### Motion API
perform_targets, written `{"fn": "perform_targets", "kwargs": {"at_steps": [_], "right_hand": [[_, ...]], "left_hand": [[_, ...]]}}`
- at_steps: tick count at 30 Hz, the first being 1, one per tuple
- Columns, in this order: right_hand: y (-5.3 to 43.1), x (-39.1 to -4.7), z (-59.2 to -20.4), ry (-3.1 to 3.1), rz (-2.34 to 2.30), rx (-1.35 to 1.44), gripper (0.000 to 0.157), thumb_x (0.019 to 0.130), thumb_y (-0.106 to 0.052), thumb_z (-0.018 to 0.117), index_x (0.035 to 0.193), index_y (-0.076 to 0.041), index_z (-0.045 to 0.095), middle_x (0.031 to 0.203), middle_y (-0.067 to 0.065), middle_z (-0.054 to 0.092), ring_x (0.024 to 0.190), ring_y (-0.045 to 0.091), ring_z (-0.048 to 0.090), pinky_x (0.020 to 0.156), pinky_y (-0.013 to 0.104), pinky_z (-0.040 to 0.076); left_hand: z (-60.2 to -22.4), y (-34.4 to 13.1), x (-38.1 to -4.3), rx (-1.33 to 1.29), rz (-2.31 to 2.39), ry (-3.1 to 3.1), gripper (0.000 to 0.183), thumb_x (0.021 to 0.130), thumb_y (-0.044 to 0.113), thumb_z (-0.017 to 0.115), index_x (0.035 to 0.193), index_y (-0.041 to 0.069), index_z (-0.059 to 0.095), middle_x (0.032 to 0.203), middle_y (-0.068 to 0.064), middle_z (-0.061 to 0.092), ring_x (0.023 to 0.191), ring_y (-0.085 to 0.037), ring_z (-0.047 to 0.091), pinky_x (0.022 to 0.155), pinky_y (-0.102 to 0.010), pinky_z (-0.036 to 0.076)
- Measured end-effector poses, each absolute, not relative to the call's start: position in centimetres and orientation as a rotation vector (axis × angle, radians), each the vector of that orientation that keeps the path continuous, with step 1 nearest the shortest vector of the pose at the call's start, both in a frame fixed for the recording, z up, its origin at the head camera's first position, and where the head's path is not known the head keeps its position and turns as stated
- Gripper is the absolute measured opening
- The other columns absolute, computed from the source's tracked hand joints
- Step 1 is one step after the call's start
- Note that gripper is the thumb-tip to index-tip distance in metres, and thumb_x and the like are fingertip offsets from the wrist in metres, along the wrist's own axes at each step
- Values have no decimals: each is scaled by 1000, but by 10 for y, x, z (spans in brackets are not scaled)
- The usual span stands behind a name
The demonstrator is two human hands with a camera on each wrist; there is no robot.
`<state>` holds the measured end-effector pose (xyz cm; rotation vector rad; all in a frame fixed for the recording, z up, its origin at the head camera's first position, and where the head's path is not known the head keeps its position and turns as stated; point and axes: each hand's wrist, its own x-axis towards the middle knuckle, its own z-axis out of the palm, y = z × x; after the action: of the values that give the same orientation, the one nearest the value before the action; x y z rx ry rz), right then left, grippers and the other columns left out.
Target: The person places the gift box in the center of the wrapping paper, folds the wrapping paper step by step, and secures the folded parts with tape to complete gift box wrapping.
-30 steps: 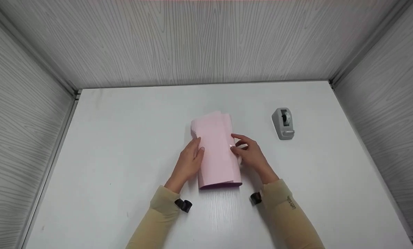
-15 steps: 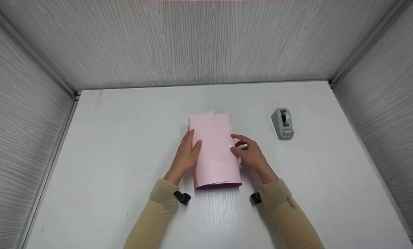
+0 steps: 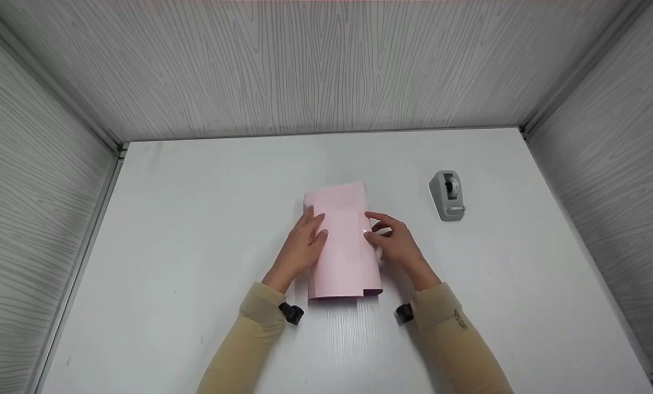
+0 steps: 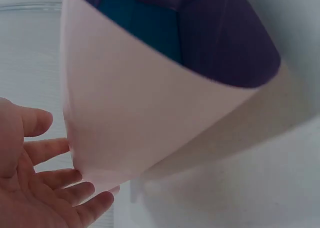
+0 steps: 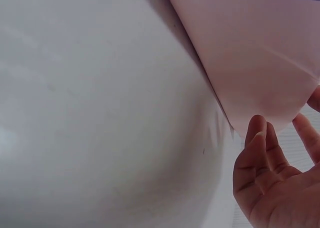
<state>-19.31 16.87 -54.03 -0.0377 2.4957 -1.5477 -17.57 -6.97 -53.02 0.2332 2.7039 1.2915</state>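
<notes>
Between our hands on the white table [image 3: 195, 230], the rolled pink sheet [image 3: 341, 251] lies lengthwise away from us.
Its long axis runs nearly straight out, the near end angled slightly to our right, our left hand [image 3: 299, 253] along one long side and our right hand [image 3: 400, 245] along the other, both touching. We judge that the lap matters most: the top layer's free edge runs lengthwise just beside our right thumb, which makes the right hand the nearer one to it. Our left fingers are loosely spread against the paper; our right thumb and index finger meet the opposite edge, the other fingers bent, and we cannot tell whether they pinch it. A tape dispenser [image 3: 446, 198] stands beyond our right hand, well apart.
</notes>
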Motion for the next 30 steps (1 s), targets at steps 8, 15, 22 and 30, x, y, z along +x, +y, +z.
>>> {"fn": "perform_targets", "kwargs": {"at_steps": [8, 15, 22, 30], "right_hand": [[168, -193, -539, 2493, -1524, -10, 49, 91, -23, 69, 139, -25, 58, 111, 11, 59, 95, 29, 61, 77, 39, 52], [170, -192, -542, 2470, -1599, -70, 49, 91, -20, 70, 138, -21, 58, 109, 12, 60, 89, 29, 62, 72, 38, 52], [170, -192, -542, 2476, -1584, -64, 48, 91, -20, 69, 138, -23, 58, 109, 11, 59, 90, 28, 62, 71, 36, 52], [169, -193, -542, 2488, -1551, -31, 48, 91, -21, 69, 138, -25, 58, 111, 11, 59, 93, 28, 61, 74, 37, 52]], "left_hand": [[-524, -67, -170, 108, 1285, 2781, 72, 96, 45, 59, 153, 11, 33, 158, -19, 18, 138, -39, 34, 108, -51, 35], [-524, -74, -169, -69, 1275, 2787, 91, 89, 66, 56, 155, 13, 25, 154, -20, 23, 131, -41, 43, 104, -52, 39], [-528, -87, -170, -130, 1229, 2701, 98, 86, 71, 53, 157, 13, 18, 154, -22, 24, 130, -43, 42, 102, -58, 38], [-517, -118, -172, -224, 1269, 2789, 35, 90, 26, 59, 107, -5, 61, 99, -18, 64, 87, -29, 61, 76, -45, 53]]}}
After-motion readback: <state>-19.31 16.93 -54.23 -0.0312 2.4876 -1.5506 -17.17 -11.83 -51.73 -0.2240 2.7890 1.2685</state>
